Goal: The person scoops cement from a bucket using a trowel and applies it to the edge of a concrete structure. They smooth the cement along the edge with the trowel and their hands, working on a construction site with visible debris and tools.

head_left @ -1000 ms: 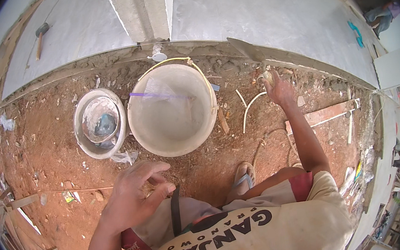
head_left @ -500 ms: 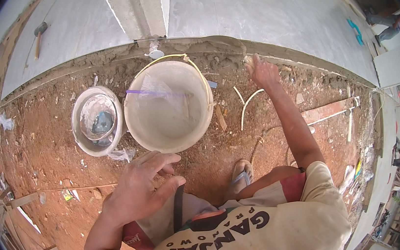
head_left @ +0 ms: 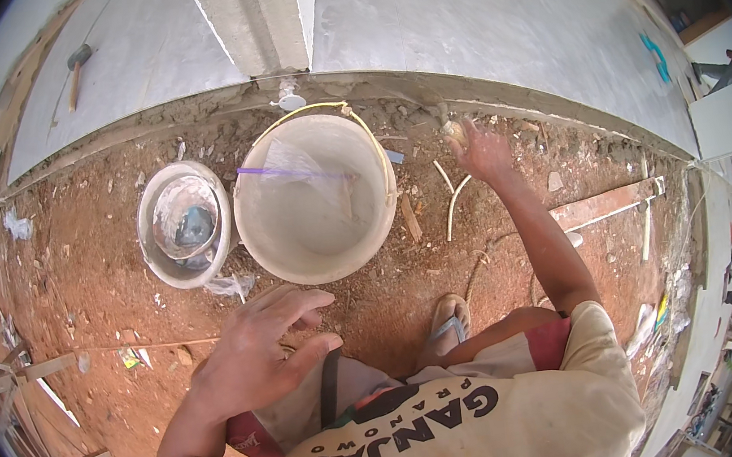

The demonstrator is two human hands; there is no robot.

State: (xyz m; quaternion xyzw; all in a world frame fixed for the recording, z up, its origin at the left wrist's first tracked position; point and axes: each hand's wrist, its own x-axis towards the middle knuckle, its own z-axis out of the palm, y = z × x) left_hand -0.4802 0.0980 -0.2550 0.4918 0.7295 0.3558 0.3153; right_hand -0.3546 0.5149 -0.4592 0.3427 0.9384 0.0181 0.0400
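Note:
My right hand (head_left: 486, 153) grips the pale handle of a trowel (head_left: 454, 131); its grey blade lies along the mortar strip at the slab's foot, hard to tell from the mortar. My left hand (head_left: 275, 338) hangs open above my lap, fingers curved and apart. Between my hands and the slab stands a large white bucket (head_left: 317, 238) with a yellow handle, purple strip and clear plastic inside. A smaller bucket (head_left: 149, 244) to its left holds a crusted bowl. A mortar strip (head_left: 534, 115) runs along the grey slab (head_left: 495, 15).
A hammer (head_left: 79, 61) and blue object (head_left: 655, 58) lie on the slab. A concrete column (head_left: 252, 25) rises behind the bucket. Pipe pieces (head_left: 453, 196), a plank (head_left: 607, 201) and timber (head_left: 21, 374) lie on the dirt. Part of another person (head_left: 718, 71) shows at right.
My right hand has moved left with the trowel, whose blade now sits along the mortar. My left hand has shifted slightly rightward. The person at far right has moved partly out of sight.

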